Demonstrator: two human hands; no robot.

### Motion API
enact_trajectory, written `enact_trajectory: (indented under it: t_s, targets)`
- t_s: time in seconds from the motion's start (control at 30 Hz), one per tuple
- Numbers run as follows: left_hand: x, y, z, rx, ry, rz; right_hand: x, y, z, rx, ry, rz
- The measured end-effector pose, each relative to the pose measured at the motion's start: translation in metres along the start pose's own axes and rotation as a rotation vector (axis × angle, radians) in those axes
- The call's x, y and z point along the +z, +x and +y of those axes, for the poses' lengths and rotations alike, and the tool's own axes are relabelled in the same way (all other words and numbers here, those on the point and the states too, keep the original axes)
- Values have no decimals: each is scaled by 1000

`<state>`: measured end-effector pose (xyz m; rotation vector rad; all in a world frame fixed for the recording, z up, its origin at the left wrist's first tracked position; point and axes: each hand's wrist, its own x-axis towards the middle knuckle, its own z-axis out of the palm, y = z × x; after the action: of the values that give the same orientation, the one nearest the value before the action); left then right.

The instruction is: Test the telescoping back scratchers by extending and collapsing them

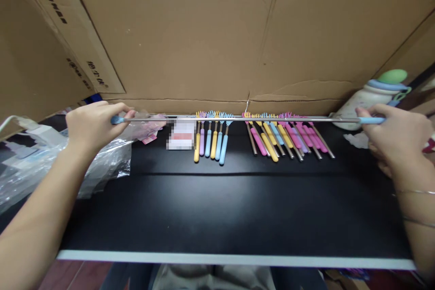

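L hand (90, 129) and R hand (394, 133) each pinch one blue end of a long thin metal rod (244, 118). Fingers are closed round it on both sides, thumbs on top. The rod hangs level in the air, parallel to the back edge of the black table (217, 217) and just above it. I'd say gripping at the very ends keeps it straight, w/ no sag, and clear of what lies under it.

Below it, along the back edge, are two batches of short scratchers w/ pastel handles: a tidy row (210, 140) near the middle, and a looser fanned bunch (288, 138) to its right. Heads point at the cardboard wall (204, 31), prob. so the handles face me. Plastic bags (102, 163) are heaped at the left edge under my L wrist. A white jug (370, 97) sits at the back right corner, behind my R hand.
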<state>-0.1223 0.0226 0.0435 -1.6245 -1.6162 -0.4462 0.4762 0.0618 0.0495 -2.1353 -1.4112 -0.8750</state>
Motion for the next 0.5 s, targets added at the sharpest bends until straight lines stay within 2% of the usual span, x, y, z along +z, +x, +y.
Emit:
enact_trajectory:
  t_s: [0.13,0.23,0.33,0.5]
  targets:
    - [3,0,3,2,-47,149,2,-1,-2,-35,9,48]
    - [-1,-2,16,42,-120,216,-3,-10,-19,-143,46,65]
    - [-5,-5,34,133,-188,175,-9,-21,-42,-247,72,25]
    - [-7,-10,50,97,-223,145,-15,-30,-58,-263,64,29]
